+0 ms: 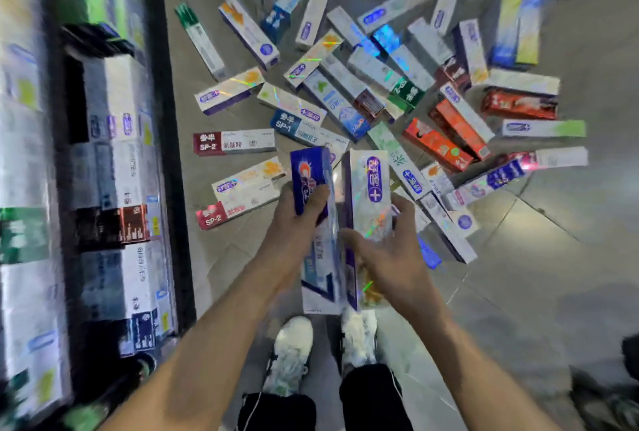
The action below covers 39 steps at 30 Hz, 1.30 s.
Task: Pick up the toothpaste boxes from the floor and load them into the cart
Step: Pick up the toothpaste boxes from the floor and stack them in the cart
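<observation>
My left hand (297, 223) grips a blue toothpaste box (307, 178) held lengthwise above the floor. Right beside it my right hand (390, 250) holds a silver holographic box with a purple logo (370, 195). The two boxes sit side by side, nearly touching. Several more toothpaste boxes (345, 84) lie scattered over the grey floor ahead. The cart (173, 154) stands on my left, its black frame edge running down the view, with stacked boxes (121, 161) inside it.
My white shoes (294, 351) stand on the grey tiled floor below the hands. A red SP-2 box (231, 142) and others lie close to the cart's edge. Bare tiles (553, 275) spread to the right. Dark objects sit at the far right corners.
</observation>
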### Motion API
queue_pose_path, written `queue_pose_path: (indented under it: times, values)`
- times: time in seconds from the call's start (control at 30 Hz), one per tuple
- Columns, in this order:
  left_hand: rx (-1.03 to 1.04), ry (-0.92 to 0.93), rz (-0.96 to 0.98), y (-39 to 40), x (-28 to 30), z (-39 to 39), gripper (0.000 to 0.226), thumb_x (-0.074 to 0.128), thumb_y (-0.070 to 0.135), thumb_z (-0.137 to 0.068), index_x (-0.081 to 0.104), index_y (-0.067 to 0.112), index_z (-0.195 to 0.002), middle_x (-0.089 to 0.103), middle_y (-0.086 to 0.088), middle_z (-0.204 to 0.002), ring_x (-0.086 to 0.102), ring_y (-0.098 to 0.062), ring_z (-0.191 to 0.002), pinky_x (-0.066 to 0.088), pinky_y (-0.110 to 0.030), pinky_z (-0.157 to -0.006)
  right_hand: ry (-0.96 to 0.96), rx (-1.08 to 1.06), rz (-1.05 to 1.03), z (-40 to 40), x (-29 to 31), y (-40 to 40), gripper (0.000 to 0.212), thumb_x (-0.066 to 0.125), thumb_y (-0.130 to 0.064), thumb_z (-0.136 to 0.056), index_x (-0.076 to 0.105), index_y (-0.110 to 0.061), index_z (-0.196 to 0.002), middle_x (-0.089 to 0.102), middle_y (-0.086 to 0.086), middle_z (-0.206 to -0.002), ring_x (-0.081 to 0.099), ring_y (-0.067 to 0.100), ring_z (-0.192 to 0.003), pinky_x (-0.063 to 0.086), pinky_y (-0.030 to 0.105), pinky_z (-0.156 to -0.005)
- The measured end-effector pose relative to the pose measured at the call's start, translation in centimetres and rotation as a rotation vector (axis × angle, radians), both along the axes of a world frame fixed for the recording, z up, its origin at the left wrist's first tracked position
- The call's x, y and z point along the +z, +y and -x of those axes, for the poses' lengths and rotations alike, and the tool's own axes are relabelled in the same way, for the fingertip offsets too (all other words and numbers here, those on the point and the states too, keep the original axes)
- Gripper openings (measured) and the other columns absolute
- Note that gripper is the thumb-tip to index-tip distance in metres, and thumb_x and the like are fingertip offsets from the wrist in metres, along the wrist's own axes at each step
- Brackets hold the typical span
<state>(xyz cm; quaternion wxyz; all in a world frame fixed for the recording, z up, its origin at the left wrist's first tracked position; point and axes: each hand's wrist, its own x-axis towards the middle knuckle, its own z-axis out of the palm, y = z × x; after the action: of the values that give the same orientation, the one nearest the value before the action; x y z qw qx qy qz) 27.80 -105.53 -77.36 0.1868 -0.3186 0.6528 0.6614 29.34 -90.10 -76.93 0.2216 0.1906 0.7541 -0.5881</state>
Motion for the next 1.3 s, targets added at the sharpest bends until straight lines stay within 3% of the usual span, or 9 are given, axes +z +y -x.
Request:
queue_pose_path:
  times: [0.17,0.3,0.43,0.57,0.67,0.8,1.03,1.2,1.3]
  values:
    - [-0.111,0.131,-0.043,1.4,12.1,-1.8,0.039,0.063,0.037,-0.098,0.053,0.029,-0.135,0.071,0.005,-0.121,0.068,-0.013,-0.111,0.052,-0.037,-0.099,0.122,-0.153,0.112,-2.0,13.4,1.9,0.063,0.080,-0.005,-0.081,0.044,-0.019,-0.130,0.073,-0.013,-0.109,0.070,0.007,-0.099,0.054,0.019,-0.079]
    - [-0.142,0.312,0.032,5.0,22.9,-3.8,0.046,0.063,0.019,-0.099,0.047,0.024,-0.142,0.066,0.022,-0.116,0.064,0.011,-0.100,0.047,-0.010,-0.085,0.133,-0.268,0.093,-5.9,23.1,3.6,0.068,0.079,-0.007,-0.084,0.042,-0.019,-0.139,0.071,-0.009,-0.117,0.068,0.009,-0.108,0.054,0.032,-0.093]
    - [-0.294,0.436,0.000,9.4,32.5,-6.1,0.057,0.065,0.035,-0.093,0.043,0.030,-0.146,0.068,0.021,-0.121,0.065,0.002,-0.107,0.053,-0.032,-0.097,0.230,-0.429,0.091,-10.4,33.7,5.9,0.062,0.074,-0.003,-0.086,0.044,-0.016,-0.138,0.069,-0.005,-0.120,0.068,0.007,-0.106,0.054,0.021,-0.085]
    - [-0.426,0.492,-0.088,13.3,41.2,-9.3,0.053,0.064,0.039,-0.097,0.043,0.031,-0.145,0.067,0.022,-0.116,0.066,0.008,-0.099,0.052,-0.015,-0.083,0.318,-0.580,0.076,-16.0,42.1,9.1,0.058,0.078,-0.010,-0.085,0.047,-0.025,-0.131,0.070,-0.001,-0.120,0.069,0.021,-0.110,0.058,0.043,-0.092]
    - [-0.540,0.503,-0.187,16.9,46.1,-12.5,0.043,0.063,0.037,-0.098,0.046,0.039,-0.137,0.068,0.020,-0.113,0.068,0.002,-0.099,0.054,-0.019,-0.078,0.369,-0.681,0.038,-21.2,46.8,11.3,0.058,0.079,-0.015,-0.082,0.048,-0.028,-0.131,0.069,-0.001,-0.123,0.068,0.022,-0.112,0.054,0.052,-0.097]
    - [-0.778,0.495,-0.290,22.5,50.8,-17.8,0.045,0.062,0.044,-0.097,0.044,0.042,-0.138,0.067,0.008,-0.124,0.070,-0.010,-0.106,0.061,-0.035,-0.083,0.434,-0.867,-0.014,-28.4,50.8,14.1,0.061,0.078,-0.017,-0.080,0.047,-0.029,-0.131,0.069,-0.008,-0.122,0.067,0.016,-0.114,0.054,0.048,-0.099]
    - [-1.044,0.479,-0.355,32.9,54.6,-29.1,0.036,0.061,0.036,-0.099,0.048,0.035,-0.133,0.071,0.009,-0.113,0.073,-0.006,-0.089,0.060,-0.024,-0.071,0.458,-1.121,-0.122,-41.1,53.8,21.2,0.065,0.080,-0.016,-0.082,0.045,-0.028,-0.135,0.069,-0.017,-0.120,0.066,0.007,-0.113,0.051,0.039,-0.101]
    - [-1.166,0.477,-0.337,41.4,54.2,-37.0,0.039,0.060,0.037,-0.099,0.049,0.035,-0.137,0.069,0.010,-0.122,0.070,-0.006,-0.102,0.058,-0.032,-0.089,0.447,-1.233,-0.151,-49.4,53.6,28.5,0.066,0.078,-0.008,-0.084,0.042,-0.021,-0.138,0.065,-0.035,-0.106,0.064,-0.008,-0.100,0.049,0.011,-0.084]
    - [-1.196,0.481,-0.317,46.4,53.4,-41.0,0.036,0.059,0.031,-0.100,0.051,0.032,-0.135,0.070,0.011,-0.121,0.069,-0.004,-0.104,0.056,-0.029,-0.092,0.427,-1.258,-0.155,-53.4,52.6,33.1,0.062,0.078,-0.003,-0.083,0.044,-0.020,-0.131,0.064,-0.039,-0.101,0.063,-0.013,-0.094,0.045,0.006,-0.078]
